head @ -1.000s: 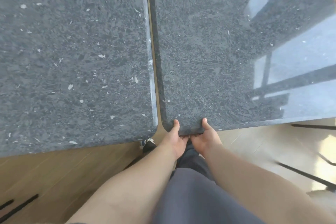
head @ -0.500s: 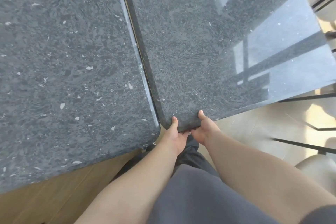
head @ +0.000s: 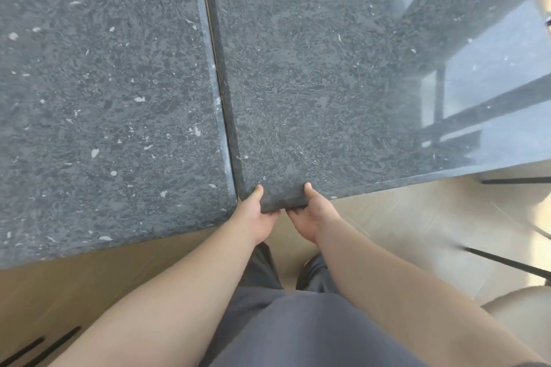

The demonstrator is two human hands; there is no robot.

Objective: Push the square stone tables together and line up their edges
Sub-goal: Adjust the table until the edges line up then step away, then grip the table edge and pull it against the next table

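Two dark grey speckled stone tables stand side by side. The left table point(head: 104, 98) fills the left half of the view. The right table point(head: 343, 83) lies beside it, with a thin seam between them that shows a sliver of floor at the top. The right table's near edge sits farther from me than the left table's near edge. My left hand point(head: 253, 214) and my right hand point(head: 311, 214) both grip the right table's near left corner, thumbs on top and fingers under the edge.
Wooden floor point(head: 74, 292) lies below the left table and pale floor point(head: 417, 232) below the right one. Thin black metal legs point(head: 507, 261) stand at the right. A pale rounded seat point(head: 524, 313) is at the lower right. My grey trousers point(head: 298, 322) fill the bottom centre.
The seam between the tables has narrowed near the front corner, and the view has swung back to face them squarely. Both hands keep their grip on the right table's corner.
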